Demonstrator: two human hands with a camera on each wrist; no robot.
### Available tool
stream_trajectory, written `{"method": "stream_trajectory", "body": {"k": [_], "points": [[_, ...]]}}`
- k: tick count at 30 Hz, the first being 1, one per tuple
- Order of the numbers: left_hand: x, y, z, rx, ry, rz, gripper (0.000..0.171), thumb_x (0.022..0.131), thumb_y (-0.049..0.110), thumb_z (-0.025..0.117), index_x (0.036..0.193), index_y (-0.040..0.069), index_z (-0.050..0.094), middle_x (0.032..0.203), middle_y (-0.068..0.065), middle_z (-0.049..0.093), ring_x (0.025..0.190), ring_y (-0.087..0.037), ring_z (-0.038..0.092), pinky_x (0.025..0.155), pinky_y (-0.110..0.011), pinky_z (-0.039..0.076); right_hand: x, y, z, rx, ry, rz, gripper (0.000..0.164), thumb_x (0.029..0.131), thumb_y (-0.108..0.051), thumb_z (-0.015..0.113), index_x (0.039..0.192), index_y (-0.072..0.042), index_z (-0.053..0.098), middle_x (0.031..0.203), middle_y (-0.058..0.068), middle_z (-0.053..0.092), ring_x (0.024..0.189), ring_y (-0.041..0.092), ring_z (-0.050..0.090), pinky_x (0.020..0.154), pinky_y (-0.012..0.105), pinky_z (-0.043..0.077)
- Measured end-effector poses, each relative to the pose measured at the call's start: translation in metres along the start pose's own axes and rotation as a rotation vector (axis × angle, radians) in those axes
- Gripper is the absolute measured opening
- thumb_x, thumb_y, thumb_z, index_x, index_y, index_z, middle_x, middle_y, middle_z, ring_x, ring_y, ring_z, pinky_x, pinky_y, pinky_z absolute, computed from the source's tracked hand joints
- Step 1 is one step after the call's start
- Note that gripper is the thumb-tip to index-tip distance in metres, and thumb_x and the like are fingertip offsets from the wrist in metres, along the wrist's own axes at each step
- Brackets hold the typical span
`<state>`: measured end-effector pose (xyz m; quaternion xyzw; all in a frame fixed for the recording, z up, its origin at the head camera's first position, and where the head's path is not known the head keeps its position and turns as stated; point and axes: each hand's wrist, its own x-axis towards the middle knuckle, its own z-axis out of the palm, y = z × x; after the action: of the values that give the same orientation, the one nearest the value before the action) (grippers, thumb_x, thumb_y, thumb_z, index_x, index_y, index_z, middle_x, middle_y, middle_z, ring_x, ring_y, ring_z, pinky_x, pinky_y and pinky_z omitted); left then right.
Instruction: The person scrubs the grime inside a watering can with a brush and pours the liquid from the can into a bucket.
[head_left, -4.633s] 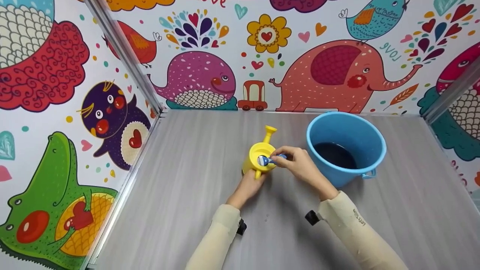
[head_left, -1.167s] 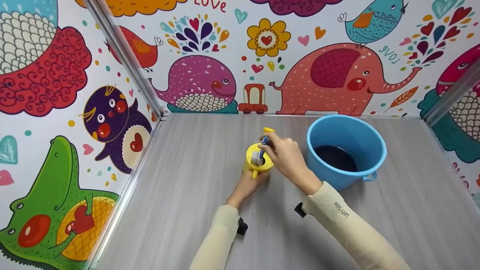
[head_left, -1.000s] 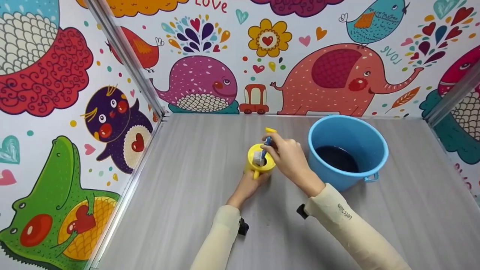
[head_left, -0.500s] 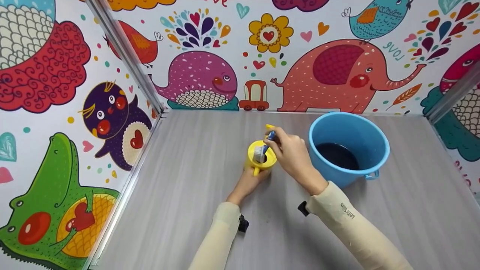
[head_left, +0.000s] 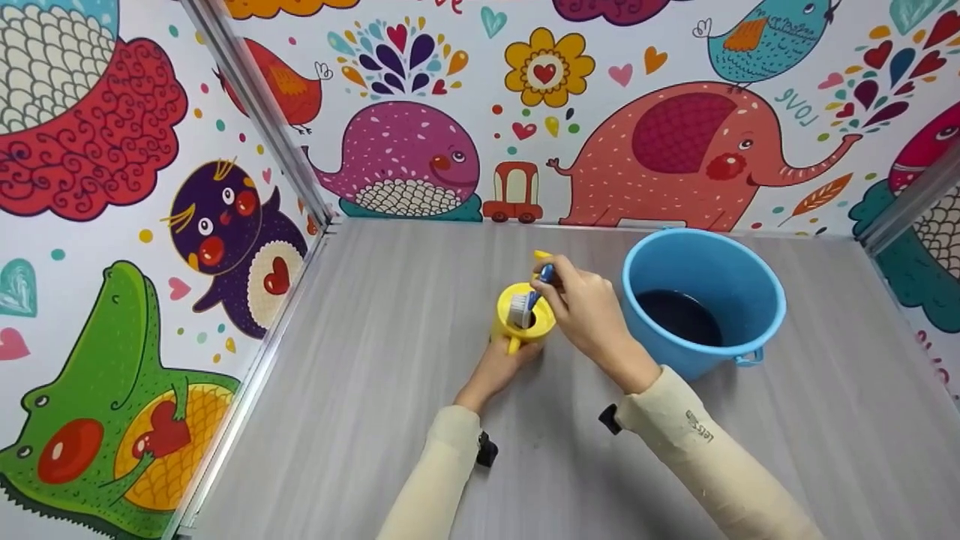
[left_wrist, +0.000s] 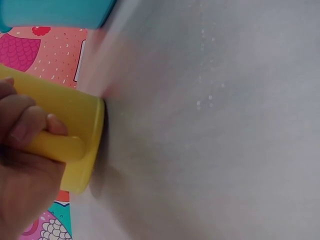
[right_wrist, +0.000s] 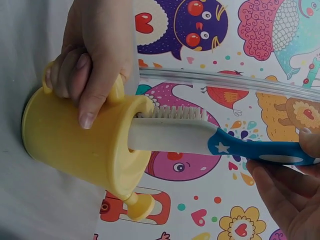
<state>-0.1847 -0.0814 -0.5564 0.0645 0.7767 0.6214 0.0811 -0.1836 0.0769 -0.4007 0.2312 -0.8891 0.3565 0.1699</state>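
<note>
Left hand (head_left: 501, 367) clamped on yellow watering can (right_wrist: 75, 140), blue bucket (head_left: 709, 266) at can's 3 o'clock. Right hand (head_left: 591, 309) pinches brush (right_wrist: 172, 134), partly inside can, leaning toward 1 o'clock. Risk: brush jams from steep angle; loose pinch drops it.

Blue bucket (head_left: 739, 296) near the cartoon-printed wall (head_left: 607, 105)

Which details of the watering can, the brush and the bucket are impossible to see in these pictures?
Right wrist: the end of the brush, inside the watering can.
Head: part of the spout, covered by the right hand.
Left wrist: most of the bucket, cut off by the top edge.
Head: the bucket's lower inside, too dark for detail.
</note>
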Motion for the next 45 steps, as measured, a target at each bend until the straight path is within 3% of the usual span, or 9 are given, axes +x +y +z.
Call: {"method": "stream_trajectory", "body": {"k": [8, 11, 14, 19, 26, 30, 34, 39, 45], "points": [[-0.005, 0.002, 0.003, -0.014, 0.009, -0.007, 0.063, 0.096, 0.017, 0.064, 0.149, -0.001, 0.035, 0.149, -0.019, 0.046, 0.138, -0.031, 0.045, 0.116, -0.048, 0.034, -0.002, -0.002, -0.005, 0.003, 0.028, 0.002, 0.025, 0.098, -0.025, 0.063, 0.114, -0.006, 0.061, 0.096, 0.011, 0.074, 0.088, 0.025, 0.074, 0.078, 0.038, 0.060], [-0.007, -0.001, 0.001, -0.014, 0.035, -0.036, 0.051, 0.097, 0.015, 0.063, 0.139, -0.006, 0.044, 0.123, -0.016, 0.060, 0.116, -0.024, 0.056, 0.102, -0.038, 0.046, 0.006, -0.009, -0.021, 0.015, 0.135, -0.044, 0.024, 0.097, -0.022, 0.064, 0.111, -0.004, 0.061, 0.093, 0.012, 0.073, 0.081, 0.023, 0.073, 0.073, 0.035, 0.060], [-0.005, -0.001, -0.002, -0.008, 0.065, -0.052, 0.044, 0.097, 0.016, 0.063, 0.131, -0.008, 0.049, 0.106, -0.012, 0.060, 0.099, -0.017, 0.055, 0.088, -0.030, 0.048, 0.024, -0.020, -0.044, 0.040, 0.225, -0.050, 0.027, 0.096, -0.023, 0.066, 0.112, -0.002, 0.060, 0.096, 0.012, 0.073, 0.084, 0.023, 0.073, 0.075, 0.035, 0.060], [0.001, -0.002, -0.003, 0.005, 0.076, -0.071, 0.044, 0.095, 0.019, 0.064, 0.129, -0.006, 0.050, 0.108, -0.012, 0.059, 0.095, -0.015, 0.054, 0.084, -0.027, 0.048, 0.033, -0.020, -0.056, 0.049, 0.235, 0.038, 0.033, 0.094, -0.027, 0.068, 0.114, -0.003, 0.059, 0.101, 0.012, 0.074, 0.096, 0.026, 0.074, 0.084, 0.042, 0.059], [0.000, -0.006, 0.000, -0.007, 0.130, -0.089, 0.035, 0.092, 0.018, 0.066, 0.116, -0.004, 0.054, 0.078, 0.004, 0.047, 0.074, -0.009, 0.047, 0.067, -0.021, 0.040, 0.001, 0.012, -0.028, -0.058, 0.217, 0.070, 0.030, 0.092, -0.027, 0.071, 0.104, -0.003, 0.058, 0.094, 0.014, 0.074, 0.085, 0.028, 0.074, 0.075, 0.041, 0.060], [0.000, -0.005, 0.000, -0.028, 0.133, -0.079, 0.015, 0.093, 0.014, 0.065, 0.088, 0.005, 0.054, 0.063, 0.008, 0.041, 0.060, -0.007, 0.042, 0.059, -0.020, 0.036, -0.025, 0.034, -0.007, -0.128, 0.211, 0.042, 0.024, 0.091, -0.027, 0.072, 0.098, -0.006, 0.061, 0.084, 0.012, 0.073, 0.069, 0.024, 0.071, 0.065, 0.038, 0.059], [0.001, -0.003, -0.002, -0.023, 0.130, -0.070, 0.024, 0.093, 0.013, 0.065, 0.076, 0.014, 0.049, 0.059, 0.010, 0.040, 0.057, -0.005, 0.039, 0.057, -0.019, 0.034, -0.046, 0.056, 0.015, -0.165, 0.189, -0.004, 0.016, 0.090, -0.023, 0.073, 0.094, -0.009, 0.066, 0.079, 0.010, 0.073, 0.066, 0.021, 0.068, 0.061, 0.037, 0.057], [0.001, -0.003, -0.003, -0.039, 0.096, -0.079, 0.035, 0.095, 0.013, 0.063, 0.065, 0.018, 0.044, 0.054, 0.010, 0.039, 0.050, -0.004, 0.036, 0.051, -0.019, 0.032, -0.066, 0.076, 0.039, -0.221, 0.130, -0.002, 0.012, 0.088, -0.017, 0.076, 0.096, -0.009, 0.073, 0.088, 0.011, 0.076, 0.076, 0.027, 0.074, 0.066, 0.040, 0.060], [0.000, -0.005, -0.004, -0.030, 0.091, -0.062, 0.041, 0.095, 0.013, 0.062, 0.060, 0.020, 0.041, 0.052, 0.011, 0.037, 0.048, -0.003, 0.034, 0.050, -0.018, 0.030, -0.089, 0.086, 0.063, -0.304, -0.045, 0.064, 0.031, 0.079, -0.002, 0.080, 0.109, -0.001, 0.074, 0.107, 0.017, 0.075, 0.085, 0.034, 0.074, 0.068, 0.043, 0.060]]}}
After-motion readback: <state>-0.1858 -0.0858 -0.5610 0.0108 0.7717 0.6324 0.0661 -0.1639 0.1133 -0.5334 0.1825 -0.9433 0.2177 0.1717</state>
